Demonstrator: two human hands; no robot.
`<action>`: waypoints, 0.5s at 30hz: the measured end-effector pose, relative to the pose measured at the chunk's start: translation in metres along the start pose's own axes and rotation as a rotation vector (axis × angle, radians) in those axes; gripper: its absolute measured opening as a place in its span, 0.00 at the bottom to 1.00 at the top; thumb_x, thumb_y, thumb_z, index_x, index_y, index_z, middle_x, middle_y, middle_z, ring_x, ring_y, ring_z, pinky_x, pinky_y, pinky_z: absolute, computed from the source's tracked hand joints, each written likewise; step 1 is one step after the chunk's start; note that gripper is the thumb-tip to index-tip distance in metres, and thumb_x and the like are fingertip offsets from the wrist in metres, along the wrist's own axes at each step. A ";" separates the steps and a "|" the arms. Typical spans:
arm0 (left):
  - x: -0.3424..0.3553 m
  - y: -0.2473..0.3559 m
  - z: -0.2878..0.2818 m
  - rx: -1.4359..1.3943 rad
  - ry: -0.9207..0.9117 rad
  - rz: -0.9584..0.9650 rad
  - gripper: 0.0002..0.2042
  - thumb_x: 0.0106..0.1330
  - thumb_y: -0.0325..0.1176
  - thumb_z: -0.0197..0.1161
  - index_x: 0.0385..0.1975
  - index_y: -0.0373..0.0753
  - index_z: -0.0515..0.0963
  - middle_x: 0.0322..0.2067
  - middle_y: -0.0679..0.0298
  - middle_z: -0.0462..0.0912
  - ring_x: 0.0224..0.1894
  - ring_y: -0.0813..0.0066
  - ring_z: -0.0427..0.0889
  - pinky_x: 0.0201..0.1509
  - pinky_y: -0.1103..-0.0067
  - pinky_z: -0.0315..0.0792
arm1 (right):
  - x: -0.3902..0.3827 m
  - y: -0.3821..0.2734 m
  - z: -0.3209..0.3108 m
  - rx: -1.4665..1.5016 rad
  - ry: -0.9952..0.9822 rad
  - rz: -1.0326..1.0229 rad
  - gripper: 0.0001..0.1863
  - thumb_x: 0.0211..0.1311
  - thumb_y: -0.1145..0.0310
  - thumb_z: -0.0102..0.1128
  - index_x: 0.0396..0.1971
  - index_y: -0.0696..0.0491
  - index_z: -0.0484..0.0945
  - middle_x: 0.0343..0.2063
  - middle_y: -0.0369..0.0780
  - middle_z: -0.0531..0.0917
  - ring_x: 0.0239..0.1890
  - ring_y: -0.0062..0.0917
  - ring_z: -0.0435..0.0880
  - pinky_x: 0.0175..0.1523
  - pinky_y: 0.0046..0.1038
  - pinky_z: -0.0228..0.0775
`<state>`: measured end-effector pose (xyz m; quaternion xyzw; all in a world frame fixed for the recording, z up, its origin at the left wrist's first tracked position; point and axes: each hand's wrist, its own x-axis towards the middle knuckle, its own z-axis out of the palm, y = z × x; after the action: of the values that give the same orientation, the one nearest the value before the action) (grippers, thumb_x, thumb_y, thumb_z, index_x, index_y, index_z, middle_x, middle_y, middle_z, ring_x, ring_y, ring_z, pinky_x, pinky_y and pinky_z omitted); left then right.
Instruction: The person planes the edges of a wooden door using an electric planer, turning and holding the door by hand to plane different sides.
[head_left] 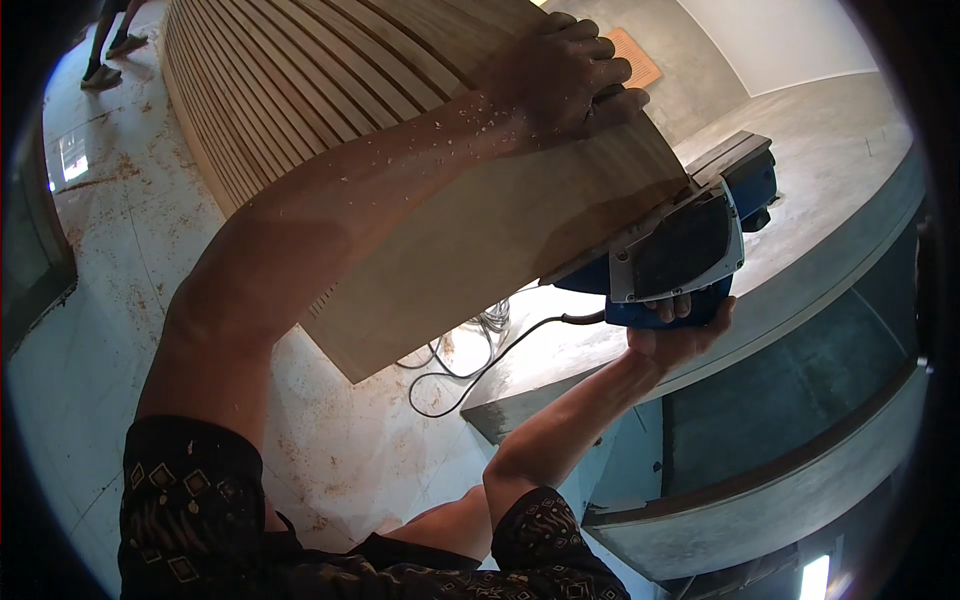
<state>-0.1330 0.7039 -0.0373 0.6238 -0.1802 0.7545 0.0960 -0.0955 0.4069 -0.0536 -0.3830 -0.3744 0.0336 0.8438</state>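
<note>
My left hand (565, 85) is closed over the upper right edge of a brown wooden louvered door (470, 240), its fingers curled round the wood. Slats run across the far part of the door, and a broad plain board forms the near end. In my right hand (680, 335) is a blue electric planer (675, 250), gripped by its handle. The planer lies tilted against the door's right edge; its cutting face is hidden. Pale wood shavings cling to my left forearm.
The planer's black cord (480, 375) loops down toward the coiled cable (490, 320) below the door. Shavings litter the pale tiled floor (110, 240). Grey concrete counters (790, 430) curve along the right. Far left, another person's legs (105, 50) show. An orange-brown slatted piece (635, 60) lies beyond my left hand.
</note>
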 end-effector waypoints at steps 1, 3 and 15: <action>-0.001 0.000 -0.002 -0.008 -0.025 -0.012 0.18 0.72 0.44 0.54 0.28 0.35 0.79 0.27 0.51 0.79 0.36 0.53 0.79 0.55 0.62 0.69 | -0.001 0.001 0.003 0.001 -0.014 0.004 0.26 0.68 0.39 0.49 0.27 0.48 0.72 0.12 0.27 0.63 0.11 0.13 0.63 0.17 0.17 0.64; -0.002 -0.001 -0.005 -0.014 -0.051 -0.024 0.18 0.72 0.44 0.54 0.29 0.35 0.79 0.27 0.51 0.79 0.36 0.53 0.79 0.57 0.61 0.69 | 0.000 0.002 0.004 0.004 -0.029 0.009 0.25 0.68 0.39 0.49 0.28 0.48 0.72 0.12 0.27 0.62 0.11 0.13 0.63 0.17 0.17 0.64; 0.000 0.000 -0.002 -0.065 -0.123 -0.068 0.18 0.72 0.44 0.54 0.29 0.35 0.79 0.26 0.52 0.79 0.36 0.53 0.79 0.56 0.60 0.68 | 0.001 -0.001 0.008 -0.021 -0.045 -0.007 0.24 0.69 0.40 0.48 0.27 0.47 0.71 0.13 0.27 0.60 0.11 0.12 0.61 0.17 0.16 0.61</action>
<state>-0.1346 0.7046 -0.0380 0.6714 -0.1888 0.7047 0.1306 -0.1006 0.4115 -0.0484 -0.3895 -0.3951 0.0353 0.8312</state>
